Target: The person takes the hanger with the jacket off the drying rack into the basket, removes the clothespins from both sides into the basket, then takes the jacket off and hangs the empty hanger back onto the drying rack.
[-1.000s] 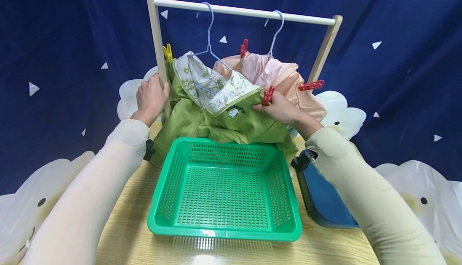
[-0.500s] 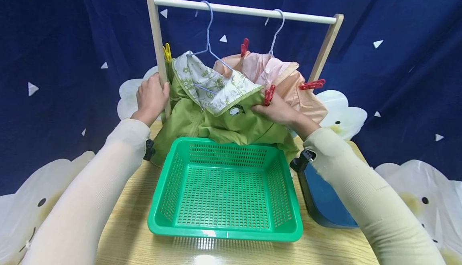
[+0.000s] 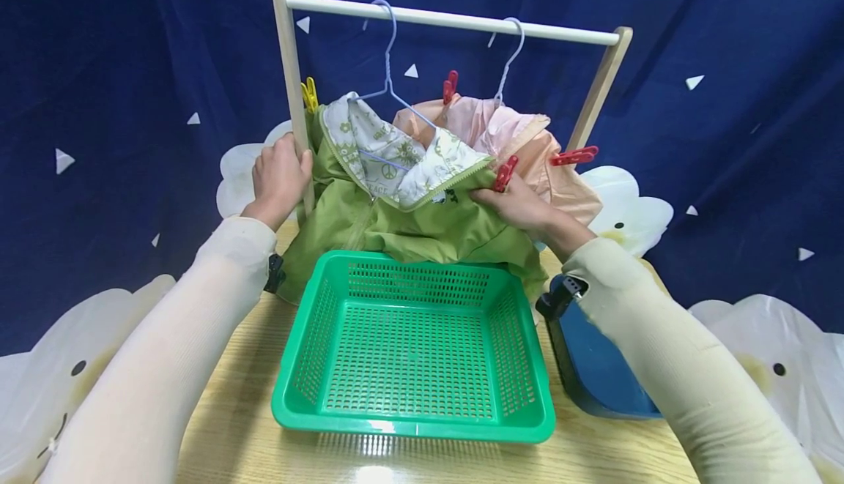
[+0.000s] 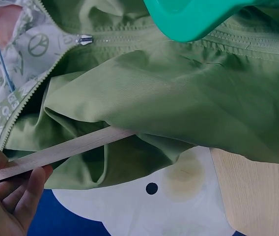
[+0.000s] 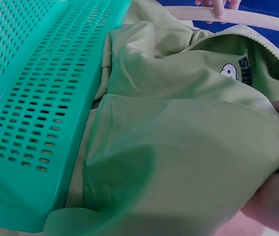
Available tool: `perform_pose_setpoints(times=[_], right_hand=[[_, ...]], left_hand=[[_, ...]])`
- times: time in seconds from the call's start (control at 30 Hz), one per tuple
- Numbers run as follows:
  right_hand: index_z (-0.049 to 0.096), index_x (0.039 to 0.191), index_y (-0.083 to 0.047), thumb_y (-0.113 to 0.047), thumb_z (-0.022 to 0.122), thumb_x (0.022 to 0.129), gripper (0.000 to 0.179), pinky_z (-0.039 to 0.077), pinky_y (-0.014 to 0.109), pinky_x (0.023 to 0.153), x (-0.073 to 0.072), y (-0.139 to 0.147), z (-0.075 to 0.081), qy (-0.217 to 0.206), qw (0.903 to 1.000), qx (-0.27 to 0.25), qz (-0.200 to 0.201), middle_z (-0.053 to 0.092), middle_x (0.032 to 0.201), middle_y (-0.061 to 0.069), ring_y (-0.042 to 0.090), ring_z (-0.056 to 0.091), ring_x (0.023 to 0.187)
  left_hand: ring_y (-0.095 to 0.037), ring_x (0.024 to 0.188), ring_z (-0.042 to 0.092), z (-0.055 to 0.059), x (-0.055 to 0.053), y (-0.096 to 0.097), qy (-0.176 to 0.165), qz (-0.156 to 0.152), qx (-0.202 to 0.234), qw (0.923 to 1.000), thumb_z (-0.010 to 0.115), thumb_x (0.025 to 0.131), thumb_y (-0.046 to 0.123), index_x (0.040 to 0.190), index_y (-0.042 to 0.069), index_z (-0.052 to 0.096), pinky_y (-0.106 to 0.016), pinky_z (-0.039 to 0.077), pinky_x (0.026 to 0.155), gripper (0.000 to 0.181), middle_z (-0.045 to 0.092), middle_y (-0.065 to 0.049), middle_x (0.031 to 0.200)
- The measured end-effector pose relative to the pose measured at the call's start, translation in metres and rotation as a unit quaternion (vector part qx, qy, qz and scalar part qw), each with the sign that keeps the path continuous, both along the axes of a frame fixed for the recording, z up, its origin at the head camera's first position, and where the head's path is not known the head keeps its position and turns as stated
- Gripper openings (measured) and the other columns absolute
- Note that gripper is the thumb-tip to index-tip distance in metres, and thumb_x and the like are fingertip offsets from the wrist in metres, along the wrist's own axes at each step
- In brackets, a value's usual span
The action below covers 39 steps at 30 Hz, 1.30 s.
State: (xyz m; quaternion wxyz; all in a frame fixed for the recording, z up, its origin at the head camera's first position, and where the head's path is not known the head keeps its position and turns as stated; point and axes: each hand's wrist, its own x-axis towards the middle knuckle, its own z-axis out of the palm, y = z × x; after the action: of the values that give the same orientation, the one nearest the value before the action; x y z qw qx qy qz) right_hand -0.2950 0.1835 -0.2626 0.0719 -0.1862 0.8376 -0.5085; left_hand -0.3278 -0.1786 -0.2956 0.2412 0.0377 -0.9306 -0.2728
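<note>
A green zip jacket (image 3: 409, 231) with a white patterned lining hangs from a blue wire hanger (image 3: 387, 52). My left hand (image 3: 278, 176) grips the left wooden post (image 3: 290, 66) of a small clothes rack; in the left wrist view its fingers (image 4: 31, 196) curl around the post. My right hand (image 3: 517, 206) holds the jacket's right side, with fabric between thumb and fingers in the right wrist view. Just above those fingers sits a red clothespin (image 3: 505, 173). On the jacket's left shoulder is a yellow clothespin (image 3: 309, 94). The printed dog (image 5: 229, 72) on the chest is partly folded over in the head view.
A green perforated basket (image 3: 412, 429) stands in front of the jacket. Behind hangs a peach-pink garment (image 3: 560, 184) on a second hanger (image 3: 508, 63), with two red clothespins (image 3: 575, 155) near it. A blue container (image 3: 603, 359) is partly hidden beneath my right forearm.
My right hand has moved slightly right with the jacket's side and the red clothespin, and the chest print is now more folded under. My left hand stays on the post.
</note>
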Motion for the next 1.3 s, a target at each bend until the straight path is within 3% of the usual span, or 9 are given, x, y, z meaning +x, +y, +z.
perform_pose_setpoints(times=[0.1, 0.23, 0.33, 0.6, 0.8, 0.97, 1.1, 1.3], right_hand=[[0.054, 0.137, 0.005, -0.005, 0.054, 0.101, 0.037, 0.047, 0.016, 0.089, 0.001, 0.002, 0.0, -0.007, 1.0, -0.003, -0.004, 0.062, 0.129, 0.013, 0.001, 0.061, 0.094], [0.053, 0.139, 0.004, -0.007, 0.053, 0.103, 0.038, 0.051, 0.016, 0.084, 0.002, 0.007, 0.0, -0.027, 0.9994, -0.021, -0.003, 0.067, 0.112, -0.006, 0.0, 0.064, 0.089], [0.051, 0.139, 0.001, -0.01, 0.05, 0.105, 0.037, 0.053, 0.018, 0.083, 0.003, 0.011, 0.0, -0.054, 0.9978, -0.038, -0.001, 0.066, 0.105, -0.013, 0.001, 0.065, 0.088], [0.056, 0.123, -0.009, -0.014, 0.05, 0.105, 0.019, 0.054, 0.019, 0.082, 0.006, 0.019, 0.003, -0.088, 0.9937, -0.069, -0.008, 0.068, 0.099, -0.011, 0.002, 0.067, 0.087], [0.054, 0.123, -0.015, -0.014, 0.049, 0.106, 0.018, 0.055, 0.02, 0.081, 0.008, 0.026, 0.007, -0.094, 0.9919, -0.085, -0.009, 0.068, 0.103, -0.01, 0.003, 0.068, 0.088], [0.05, 0.132, -0.016, -0.013, 0.05, 0.105, 0.027, 0.053, 0.018, 0.085, 0.008, 0.031, 0.01, -0.066, 0.9943, -0.084, -0.003, 0.06, 0.116, -0.009, 0.002, 0.064, 0.096], [0.054, 0.129, -0.014, -0.011, 0.052, 0.104, 0.026, 0.052, 0.016, 0.083, 0.008, 0.039, 0.01, -0.025, 0.9971, -0.071, -0.008, 0.059, 0.116, -0.009, 0.0, 0.061, 0.095], [0.056, 0.12, -0.015, -0.009, 0.052, 0.104, 0.017, 0.056, 0.019, 0.078, 0.01, 0.051, 0.006, -0.041, 0.9928, -0.112, 0.011, 0.062, 0.111, -0.007, 0.003, 0.066, 0.09]], left_hand=[[-0.051, 0.096, 0.065, 0.0, 0.0, 0.0, 0.0, 0.0, -0.002, 1.0, 0.051, 0.103, 0.024, 0.107, -0.003, 0.06, -0.06, 0.048, 0.082, 0.029, 0.067, -0.03, 0.096], [-0.051, 0.094, 0.065, 0.0, 0.001, 0.0, -0.001, 0.0, -0.005, 1.0, 0.051, 0.103, 0.024, 0.106, -0.003, 0.059, -0.06, 0.048, 0.081, 0.028, 0.067, -0.03, 0.095], [-0.051, 0.094, 0.065, 0.001, 0.001, 0.0, -0.005, 0.001, -0.006, 1.0, 0.051, 0.104, 0.024, 0.106, -0.003, 0.059, -0.059, 0.049, 0.081, 0.029, 0.066, -0.03, 0.095], [-0.051, 0.095, 0.065, 0.001, 0.001, 0.0, -0.006, 0.001, -0.007, 1.0, 0.051, 0.104, 0.024, 0.106, -0.003, 0.059, -0.059, 0.048, 0.082, 0.028, 0.066, -0.03, 0.095], [-0.051, 0.094, 0.065, 0.001, 0.001, 0.0, -0.006, -0.002, -0.004, 1.0, 0.051, 0.104, 0.023, 0.109, -0.004, 0.059, -0.059, 0.048, 0.081, 0.029, 0.066, -0.03, 0.096], [-0.051, 0.095, 0.065, 0.001, 0.002, 0.0, -0.005, -0.002, -0.003, 1.0, 0.051, 0.104, 0.023, 0.108, -0.004, 0.059, -0.059, 0.048, 0.082, 0.029, 0.066, -0.031, 0.097], [-0.051, 0.096, 0.065, 0.001, 0.002, 0.0, -0.01, -0.001, -0.001, 1.0, 0.051, 0.104, 0.024, 0.109, -0.003, 0.06, -0.059, 0.048, 0.083, 0.029, 0.066, -0.031, 0.097], [-0.051, 0.096, 0.065, 0.001, 0.001, 0.0, -0.006, 0.0, 0.001, 1.0, 0.052, 0.103, 0.024, 0.106, -0.003, 0.059, -0.059, 0.048, 0.083, 0.028, 0.067, -0.031, 0.097]])
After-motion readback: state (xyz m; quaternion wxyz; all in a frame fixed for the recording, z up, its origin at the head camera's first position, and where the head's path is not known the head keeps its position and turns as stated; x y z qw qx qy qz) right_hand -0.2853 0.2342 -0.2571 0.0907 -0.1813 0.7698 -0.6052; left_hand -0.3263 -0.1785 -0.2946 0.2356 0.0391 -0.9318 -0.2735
